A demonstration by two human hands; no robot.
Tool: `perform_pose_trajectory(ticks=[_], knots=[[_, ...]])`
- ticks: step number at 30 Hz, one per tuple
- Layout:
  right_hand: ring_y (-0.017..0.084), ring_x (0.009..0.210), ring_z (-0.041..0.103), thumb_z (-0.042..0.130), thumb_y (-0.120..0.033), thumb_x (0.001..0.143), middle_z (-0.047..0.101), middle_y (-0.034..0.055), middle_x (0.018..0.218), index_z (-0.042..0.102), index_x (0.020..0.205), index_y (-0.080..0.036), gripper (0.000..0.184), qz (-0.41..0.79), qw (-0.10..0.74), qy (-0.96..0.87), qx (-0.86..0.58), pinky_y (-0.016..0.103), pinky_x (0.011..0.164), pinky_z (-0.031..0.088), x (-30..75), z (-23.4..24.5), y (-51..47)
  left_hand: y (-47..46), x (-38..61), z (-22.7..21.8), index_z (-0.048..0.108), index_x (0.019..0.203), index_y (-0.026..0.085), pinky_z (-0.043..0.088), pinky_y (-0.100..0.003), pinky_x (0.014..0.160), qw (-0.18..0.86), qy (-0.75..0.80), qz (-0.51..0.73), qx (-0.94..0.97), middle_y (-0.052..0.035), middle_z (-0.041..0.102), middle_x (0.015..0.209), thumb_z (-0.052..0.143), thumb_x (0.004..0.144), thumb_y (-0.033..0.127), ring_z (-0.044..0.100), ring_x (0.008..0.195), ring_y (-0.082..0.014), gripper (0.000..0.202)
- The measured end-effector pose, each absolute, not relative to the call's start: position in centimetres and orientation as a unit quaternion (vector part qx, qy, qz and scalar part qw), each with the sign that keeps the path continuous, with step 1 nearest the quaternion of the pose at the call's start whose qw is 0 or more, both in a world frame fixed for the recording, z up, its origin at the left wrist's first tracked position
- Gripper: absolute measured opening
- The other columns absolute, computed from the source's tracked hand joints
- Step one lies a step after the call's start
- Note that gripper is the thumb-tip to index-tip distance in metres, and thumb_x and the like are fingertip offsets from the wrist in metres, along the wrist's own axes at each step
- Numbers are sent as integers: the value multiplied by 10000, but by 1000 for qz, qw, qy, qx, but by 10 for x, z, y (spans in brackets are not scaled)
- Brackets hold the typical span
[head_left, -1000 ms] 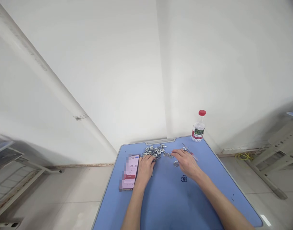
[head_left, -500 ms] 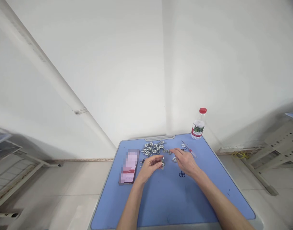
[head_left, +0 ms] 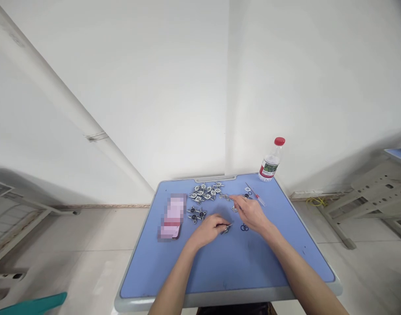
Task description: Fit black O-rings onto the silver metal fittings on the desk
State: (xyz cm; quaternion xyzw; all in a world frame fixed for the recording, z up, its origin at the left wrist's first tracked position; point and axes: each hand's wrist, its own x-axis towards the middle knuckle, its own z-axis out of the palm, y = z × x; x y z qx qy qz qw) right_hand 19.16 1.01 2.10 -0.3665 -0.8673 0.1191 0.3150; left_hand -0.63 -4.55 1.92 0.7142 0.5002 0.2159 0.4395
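My left hand (head_left: 209, 230) rests on the blue table (head_left: 226, 267) with its fingers pinched on a small metal fitting (head_left: 226, 228). My right hand (head_left: 251, 212) lies just right of it, fingers curled over small parts on the table; what they grip is hidden. A pile of several silver metal fittings (head_left: 205, 192) lies beyond both hands near the far edge. Two fittings with dark centres (head_left: 196, 214) sit left of my left hand. Black rubber rings (head_left: 244, 227) lie between the hands.
A phone (head_left: 172, 217) lies at the table's left. A water bottle with a red cap (head_left: 270, 161) stands at the far right corner, a thin red-tipped tool (head_left: 255, 195) near it. White walls rise behind; a metal frame (head_left: 367, 201) stands on the floor at right.
My left hand left the pile with a metal fitting and drew it back toward me. My right hand moved slightly nearer. The view shifted, showing more of the table's near edge.
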Motion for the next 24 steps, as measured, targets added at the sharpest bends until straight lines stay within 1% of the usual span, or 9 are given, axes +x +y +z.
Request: perform_pose_trajectory(ticks=[6, 9, 12, 14, 16, 18, 20, 22, 24], knots=[[121, 574, 506, 462, -220, 877, 627, 33, 921, 485, 1216, -216, 340, 268, 351, -793, -420, 259, 576, 428, 191, 35, 3, -46, -2, 24, 728, 975, 229, 439, -303, 851, 369, 536, 239, 721, -44, 631, 1001, 455, 887, 243, 582, 929, -188, 287], [115, 607, 484, 454, -239, 854, 587, 12, 967, 484, 1147, -239, 294, 376, 371, -735, -424, 258, 582, 430, 196, 41, 4, -45, -3, 27, 701, 966, 205, 444, -301, 814, 350, 551, 246, 716, -47, 630, 971, 450, 909, 320, 587, 881, -184, 282], [119, 618, 487, 394, -314, 900, 561, -14, 825, 518, 1044, -244, 203, 481, 377, -682, -401, 260, 597, 437, 198, 43, 7, -49, -4, 29, 654, 945, 202, 444, -289, 752, 345, 553, 217, 727, -30, 614, 959, 627, 793, 430, 574, 851, -189, 275], [111, 581, 478, 391, -413, 921, 537, -23, 755, 530, 984, -232, 236, 553, 369, -649, -370, 257, 577, 435, 196, 42, 8, -52, -2, 29, 622, 945, 200, 438, -299, 749, 326, 555, 188, 741, -26, 598, 957, 727, 690, 436, 558, 875, -207, 362], [102, 545, 479, 414, -516, 906, 542, -19, 743, 520, 918, -218, 317, 611, 366, -611, -344, 252, 534, 432, 192, 41, 9, -54, 0, 28, 607, 934, 198, 429, -322, 777, 297, 556, 168, 758, -30, 585, 953, 731, 689, 381, 541, 906, -222, 330], [85, 461, 426, 435, -588, 876, 510, -37, 671, 494, 869, -215, 377, 644, 365, -576, -347, 228, 437, 375, 187, 38, 8, -55, 2, 27, 607, 923, 203, 416, -341, 821, 282, 548, 163, 770, -32, 577, 962, 682, 739, 306, 530, 941, -225, 224], [60, 390, 291, 449, -619, 856, 398, -79, 578, 472, 849, -221, 399, 656, 365, -550, -368, 196, 360, 239, 184, 36, 7, -54, 3, 27, 619, 910, 208, 405, -349, 859, 290, 535, 168, 776, -32, 575, 981, 636, 770, 240, 525, 977, -224, 144], [49, 397, 194, 453, -616, 857, 318, -94, 570, 457, 857, -225, 391, 667, 360, -532, -378, 186, 365, 138, 183, 36, 5, -53, 2, 28, 638, 903, 215, 397, -345, 889, 309, 522, 177, 775, -33, 574, 1012, 610, 777, 190, 522, 1013, -221, 131], [48, 422, 181, 447, -599, 870, 318, -90, 597, 430, 862, -229, 371, 682, 348, -523, -375, 185, 389, 127, 182, 36, 3, -52, 1, 29, 649, 925, 223, 392, -339, 904, 325, 515, 184, 772, -33, 573, 1040, 605, 771, 166, 521, 1030, -218, 170]])
